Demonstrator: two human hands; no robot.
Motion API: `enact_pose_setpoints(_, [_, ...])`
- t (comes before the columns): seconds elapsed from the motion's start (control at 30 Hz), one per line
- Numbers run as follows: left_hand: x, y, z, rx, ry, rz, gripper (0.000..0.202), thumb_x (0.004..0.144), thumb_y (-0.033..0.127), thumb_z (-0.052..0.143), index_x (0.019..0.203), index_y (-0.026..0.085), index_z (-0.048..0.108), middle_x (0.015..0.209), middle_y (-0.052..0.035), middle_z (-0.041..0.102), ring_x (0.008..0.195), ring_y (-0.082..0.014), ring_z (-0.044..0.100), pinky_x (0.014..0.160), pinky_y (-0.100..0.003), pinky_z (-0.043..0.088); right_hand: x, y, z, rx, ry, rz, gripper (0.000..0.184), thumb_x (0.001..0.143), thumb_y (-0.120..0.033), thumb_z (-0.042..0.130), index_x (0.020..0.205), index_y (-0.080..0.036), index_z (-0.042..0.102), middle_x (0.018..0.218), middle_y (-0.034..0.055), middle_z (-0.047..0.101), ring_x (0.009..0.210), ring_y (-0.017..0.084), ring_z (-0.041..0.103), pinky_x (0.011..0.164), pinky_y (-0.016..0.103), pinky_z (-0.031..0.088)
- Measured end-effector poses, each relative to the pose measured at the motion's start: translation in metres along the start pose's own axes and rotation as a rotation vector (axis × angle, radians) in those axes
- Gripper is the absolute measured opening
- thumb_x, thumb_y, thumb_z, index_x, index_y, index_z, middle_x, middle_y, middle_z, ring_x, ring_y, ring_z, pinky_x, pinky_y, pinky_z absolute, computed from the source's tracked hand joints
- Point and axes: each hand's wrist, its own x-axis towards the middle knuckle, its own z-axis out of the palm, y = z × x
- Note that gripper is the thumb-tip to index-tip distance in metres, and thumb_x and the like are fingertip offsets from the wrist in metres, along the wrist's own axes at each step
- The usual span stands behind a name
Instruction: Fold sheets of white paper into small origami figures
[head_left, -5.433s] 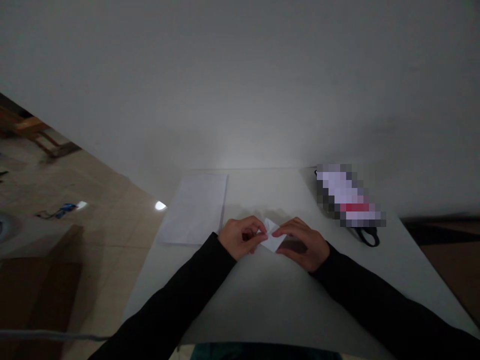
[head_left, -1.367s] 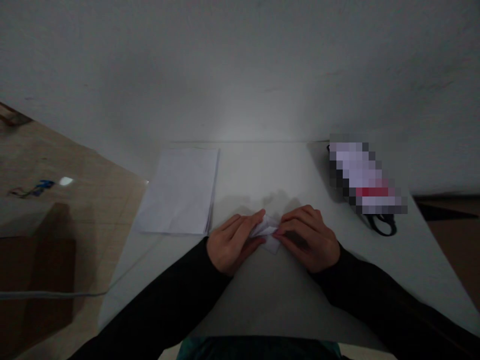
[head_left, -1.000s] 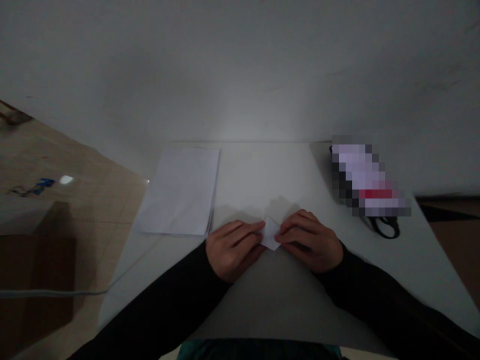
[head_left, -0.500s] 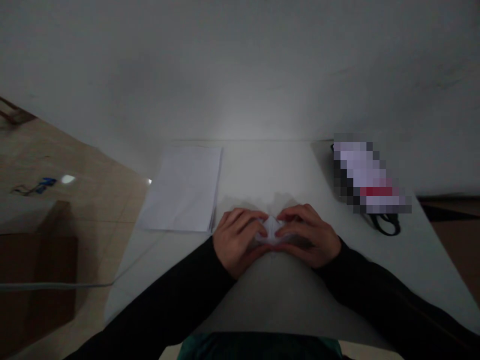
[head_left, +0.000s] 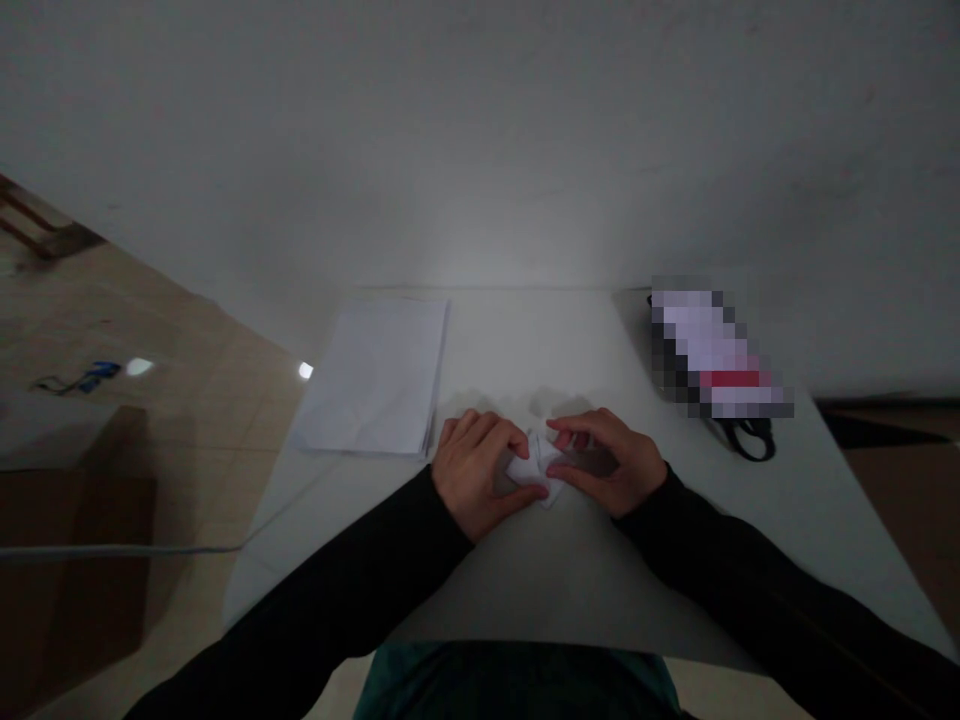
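On a white table (head_left: pixel 570 590), a left hand (head_left: pixel 476 475) and a right hand (head_left: pixel 607 462) are pinching a small folded white paper (head_left: pixel 538 470) beside a flat stack of white paper sheets (head_left: pixel 371 378).

This looks like a plain office-style room: a white table (head_left: pixel 675 560) against a bare white wall (head_left: pixel 480 150), a stack of paper (head_left: pixel 371 378) on it, a tiled floor (head_left: pixel 187 320) at upper left, and a cardboard box (head_left: pixel 82 550) at lower left.
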Motion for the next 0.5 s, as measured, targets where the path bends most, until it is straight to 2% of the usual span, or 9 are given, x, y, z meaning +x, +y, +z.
enact_pose_setpoints(0.07, [-0.0004,0.0027,-0.0008,-0.009,-0.018,-0.036,0.036,0.063,0.04,0.076,0.083,0.019,0.055,0.084,-0.0017,0.06,0.082,-0.0204,0.052,0.074,-0.035,0.036,-0.0018,-0.0026,0.0008,0.069,0.0,0.064,0.035,0.071,-0.03,0.071,0.103,-0.022,0.06,0.076,0.0005,0.065,0.066,0.014,0.058,0.062,0.028,0.049])
enact_pose_setpoints(0.13, [-0.0014,0.0047,-0.0007,-0.031,-0.004,-0.025,0.035,0.066,0.039,0.074,0.089,0.02,0.055,0.096,-0.0037,0.06,0.091,-0.0212,0.052,0.077,-0.035,0.036,-0.0037,-0.006,0.0019,0.057,0.02,0.09,0.036,0.07,-0.032,0.071,0.103,-0.021,0.06,0.081,0.0029,0.064,0.072,0.016,0.058,0.062,0.03,0.049])
enact_pose_setpoints(0.23, [-0.0035,0.0056,0.001,0.061,0.077,-0.021,0.047,0.068,0.05,0.07,0.102,0.021,0.056,0.111,-0.007,0.059,0.103,-0.0254,0.049,0.085,-0.041,0.033,-0.0056,-0.0099,0.0038,-0.167,0.081,0.048,0.038,0.066,-0.038,0.074,0.098,-0.02,0.064,0.091,0.0085,0.06,0.084,0.023,0.053,0.07,0.039,0.047])
enact_pose_setpoints(0.33, [-0.0049,0.0047,0.003,0.138,0.106,0.005,0.064,0.063,0.059,0.07,0.113,0.022,0.053,0.106,-0.0066,0.064,0.102,-0.0271,0.051,0.087,-0.044,0.029,-0.0053,-0.0106,0.004,-0.306,0.091,0.05,0.038,0.059,-0.043,0.078,0.088,-0.02,0.066,0.088,0.009,0.057,0.084,0.025,0.049,0.072,0.043,0.044])
enact_pose_setpoints(0.43, [-0.0048,0.0037,0.0046,0.075,0.073,0.048,0.069,0.061,0.057,0.073,0.117,0.023,0.05,0.097,-0.0038,0.066,0.095,-0.0244,0.055,0.085,-0.042,0.033,-0.0034,-0.0096,0.0018,-0.238,0.044,0.085,0.038,0.054,-0.043,0.081,0.079,-0.021,0.064,0.083,0.0061,0.06,0.08,0.023,0.051,0.071,0.04,0.042])
enact_pose_setpoints(0.5, [-0.0044,0.0041,0.0052,0.0,0.055,0.067,0.068,0.061,0.051,0.076,0.116,0.022,0.05,0.093,-0.0031,0.066,0.09,-0.0224,0.057,0.081,-0.039,0.038,-0.0024,-0.0103,0.0003,-0.069,-0.02,0.144,0.032,0.058,-0.041,0.078,0.074,-0.02,0.059,0.073,0.002,0.061,0.069,0.018,0.054,0.065,0.035,0.043])
